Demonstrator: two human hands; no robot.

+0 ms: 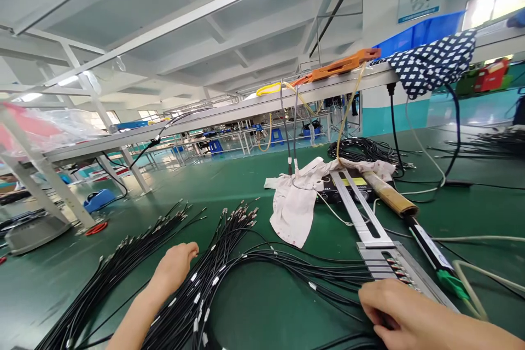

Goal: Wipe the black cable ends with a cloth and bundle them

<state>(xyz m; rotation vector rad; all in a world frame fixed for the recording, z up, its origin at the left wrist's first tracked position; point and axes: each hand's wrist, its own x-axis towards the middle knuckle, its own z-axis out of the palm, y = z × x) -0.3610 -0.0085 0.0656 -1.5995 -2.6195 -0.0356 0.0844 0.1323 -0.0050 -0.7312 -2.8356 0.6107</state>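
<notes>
Right hand [404, 311] is pressing, fingers curled, on black cables [287, 270] beside the metal fixture [394, 265].
Left hand [175, 268], loosely curled, is resting on the bundle; tangled strands could be snagging and dragging connectors loose.

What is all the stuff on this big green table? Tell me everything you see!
cables: many, black with silver tips, fanned across the table's near left and middle
metal holder: one, silver, near right, cable ends lined up in it
white cloth: one, crumpled, middle of the table
soldering tool: one, tan and black handle with green end, right of the holder
coiled cables: one bundle, black, far middle
table: one, green
shelf: one, grey, above the table
spotted cloth: one, dark blue with white dots, hanging off the shelf
tape dispenser: one, blue, far left
left hand: resting on the cables
right hand: at the holder's near end
</notes>
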